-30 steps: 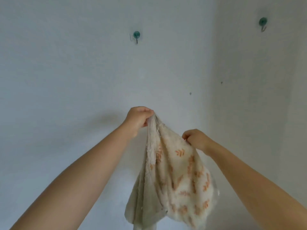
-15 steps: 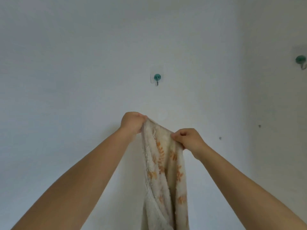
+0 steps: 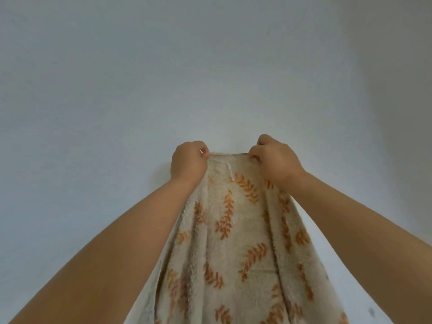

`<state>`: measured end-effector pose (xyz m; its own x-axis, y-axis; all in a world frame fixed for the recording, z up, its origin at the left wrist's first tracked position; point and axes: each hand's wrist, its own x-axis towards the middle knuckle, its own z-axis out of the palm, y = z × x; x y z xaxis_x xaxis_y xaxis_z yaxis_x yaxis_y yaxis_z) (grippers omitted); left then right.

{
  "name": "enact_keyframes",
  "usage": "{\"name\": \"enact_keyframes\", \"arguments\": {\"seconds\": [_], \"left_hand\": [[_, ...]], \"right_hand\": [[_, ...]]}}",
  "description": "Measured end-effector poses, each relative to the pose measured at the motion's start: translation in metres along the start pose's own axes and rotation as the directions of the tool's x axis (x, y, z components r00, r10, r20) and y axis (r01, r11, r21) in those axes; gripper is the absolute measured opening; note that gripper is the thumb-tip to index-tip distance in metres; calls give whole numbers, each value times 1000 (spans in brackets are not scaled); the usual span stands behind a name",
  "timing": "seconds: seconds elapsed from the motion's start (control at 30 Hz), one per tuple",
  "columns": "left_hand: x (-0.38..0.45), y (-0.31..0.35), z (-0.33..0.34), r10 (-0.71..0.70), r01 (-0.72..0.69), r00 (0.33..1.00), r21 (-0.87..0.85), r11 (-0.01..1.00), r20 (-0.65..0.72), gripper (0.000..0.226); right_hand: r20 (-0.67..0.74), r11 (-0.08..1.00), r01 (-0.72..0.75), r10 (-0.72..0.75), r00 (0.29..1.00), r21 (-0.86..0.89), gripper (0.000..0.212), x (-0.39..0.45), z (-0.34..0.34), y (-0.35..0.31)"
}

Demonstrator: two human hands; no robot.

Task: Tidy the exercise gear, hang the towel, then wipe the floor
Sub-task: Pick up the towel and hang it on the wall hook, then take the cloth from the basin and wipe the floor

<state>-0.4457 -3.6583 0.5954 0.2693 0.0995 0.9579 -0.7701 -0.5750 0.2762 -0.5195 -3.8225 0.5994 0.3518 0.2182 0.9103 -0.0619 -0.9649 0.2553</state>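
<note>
A cream towel [image 3: 229, 230] with orange leaf prints hangs in front of the white wall, held up by its top edge. My left hand [image 3: 188, 162] pinches the top edge at its left end. My right hand [image 3: 273, 160] pinches the same edge at its right end, stretching it flat between the two hands. A short white loop dangles from the towel just below the top edge. The wall hook is not visible; the towel and hands cover the spot where it was.
The plain white wall [image 3: 117, 90] fills the view. A wall corner [image 3: 364, 113] runs down at the right.
Both hands rose and moved apart, spreading the towel's top edge flat against the wall. The green hook seen earlier above the hands is now out of sight.
</note>
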Motion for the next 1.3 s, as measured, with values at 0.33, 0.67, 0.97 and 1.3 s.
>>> {"name": "enact_keyframes", "arguments": {"seconds": [0.33,0.67,0.97,1.3], "left_hand": [[-14,-12,34,6,-9,994,28,1000,105,27],[-103,12,-9,-225,104,867,280,954,444,33],[-260,-7,-123,-444,-121,692,697,706,570,36],[-377,-65,-327,-761,-69,510,901,428,401,40]], "right_hand": [[230,971,-237,220,948,45,28,13,19,-7],[451,980,-188,141,881,62,10,-79,9,-47],[673,961,-152,-44,739,231,34,-227,-14,-138],[734,836,-24,-467,493,548,54,-296,-43,-334]]}}
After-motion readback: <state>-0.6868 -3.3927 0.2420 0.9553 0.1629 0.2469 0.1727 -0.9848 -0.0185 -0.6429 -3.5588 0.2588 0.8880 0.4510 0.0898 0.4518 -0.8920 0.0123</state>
